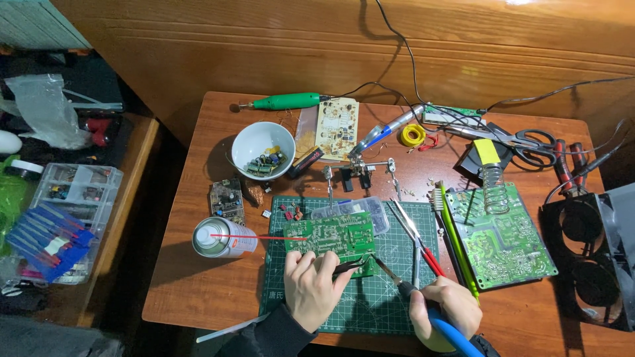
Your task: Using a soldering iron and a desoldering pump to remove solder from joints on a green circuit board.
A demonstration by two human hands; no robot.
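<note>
A green circuit board (pixel 329 235) lies on a dark green cutting mat (pixel 357 301). My left hand (pixel 311 287) rests at the board's near edge and grips black tweezers (pixel 350 266) whose tips point right. My right hand (pixel 444 309) holds a blue-handled soldering iron (pixel 397 281); its metal tip angles up-left toward the board's near right corner, close to the tweezer tips.
A spray can (pixel 221 238) with a red straw lies left of the board. White bowl of parts (pixel 263 149), helping-hands stand (pixel 357 170), a second green board (pixel 499 238) with coil stand, pliers (pixel 417 241), scissors (pixel 529 147), rotary tool (pixel 284 101), black fans (pixel 589 258) at right, parts boxes on a side bench (pixel 66 218).
</note>
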